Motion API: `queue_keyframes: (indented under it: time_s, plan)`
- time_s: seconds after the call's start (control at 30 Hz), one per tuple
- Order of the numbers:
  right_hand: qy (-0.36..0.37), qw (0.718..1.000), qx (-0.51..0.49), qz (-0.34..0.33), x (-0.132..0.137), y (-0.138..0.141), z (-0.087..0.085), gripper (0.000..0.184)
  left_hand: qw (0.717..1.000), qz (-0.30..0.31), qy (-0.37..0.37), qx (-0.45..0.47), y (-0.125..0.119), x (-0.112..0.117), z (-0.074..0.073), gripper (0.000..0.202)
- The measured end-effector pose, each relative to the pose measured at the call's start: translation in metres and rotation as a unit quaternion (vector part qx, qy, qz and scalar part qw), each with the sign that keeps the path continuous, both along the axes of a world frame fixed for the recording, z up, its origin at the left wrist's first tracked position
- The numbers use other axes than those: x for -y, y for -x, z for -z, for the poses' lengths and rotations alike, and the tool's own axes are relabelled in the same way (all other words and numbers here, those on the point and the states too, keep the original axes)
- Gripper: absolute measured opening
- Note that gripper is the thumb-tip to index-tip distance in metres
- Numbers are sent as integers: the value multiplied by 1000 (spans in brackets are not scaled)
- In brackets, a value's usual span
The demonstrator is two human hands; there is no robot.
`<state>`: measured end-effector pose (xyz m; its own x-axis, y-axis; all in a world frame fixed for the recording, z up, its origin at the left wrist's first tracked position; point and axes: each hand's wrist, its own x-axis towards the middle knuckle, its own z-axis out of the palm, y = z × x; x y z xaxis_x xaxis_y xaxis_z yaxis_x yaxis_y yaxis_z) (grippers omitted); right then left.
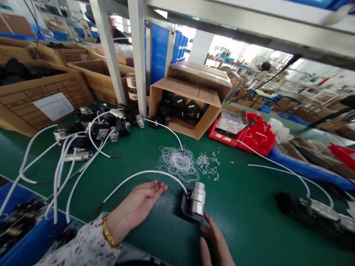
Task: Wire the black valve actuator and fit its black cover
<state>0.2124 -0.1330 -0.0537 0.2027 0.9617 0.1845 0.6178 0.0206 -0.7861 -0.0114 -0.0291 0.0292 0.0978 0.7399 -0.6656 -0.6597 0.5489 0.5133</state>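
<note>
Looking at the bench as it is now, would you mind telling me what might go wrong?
1. The white cable arcs from the valve past the left hand; a snag might drag the valve.
2. The loose ferrules lie scattered nearby and could get swept off.
3. The right hand only touches the valve's edge, so it may tip.

Left hand point(135, 207) lies palm up on green table point(249, 207), open, small metal bits on its fingers. Right hand point(215, 242) touches black-and-silver valve unit point(194, 203) at its lower edge, not closed around it. White cable point(138, 175) arcs from the unit past the left hand. Tangle of thin wire point(177, 162) and scattered small ferrules point(208, 166) just behind. Open cardboard box point(185, 107) of black parts further back.
</note>
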Motion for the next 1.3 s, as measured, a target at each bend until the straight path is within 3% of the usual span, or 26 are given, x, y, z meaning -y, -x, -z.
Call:
queue_keyframes:
  time_s: [0.1,0.23,0.47,0.73,0.97,1.07,1.17,1.3]
  plan:
    - [29,999,-19,-27,-17,1,-11,56,1000,-4,23,7,-3,-1,7,26]
    - [22,997,7,-75,-40,6,-19,57,1000,9,10,17,-6,0,16,18]
    - [9,997,-1,-81,-42,10,-16,61,994,84,-10,67,-10,10,29,20]
    - [67,994,-76,31,-30,33,-26,62,996,79,-47,14,-13,13,24,19]
    - [126,966,-205,-89,-30,2,-21,61,988,111,-83,-64,-13,15,27,13]
    - [132,961,-228,-83,-31,-2,-18,61,959,151,-181,-160,-14,16,32,14]
    - [129,960,-235,-83,-31,0,-16,62,889,167,-317,-284,-15,17,37,8]
    - [133,960,-236,-77,-31,0,-13,63,797,188,-442,-367,-16,18,42,7]
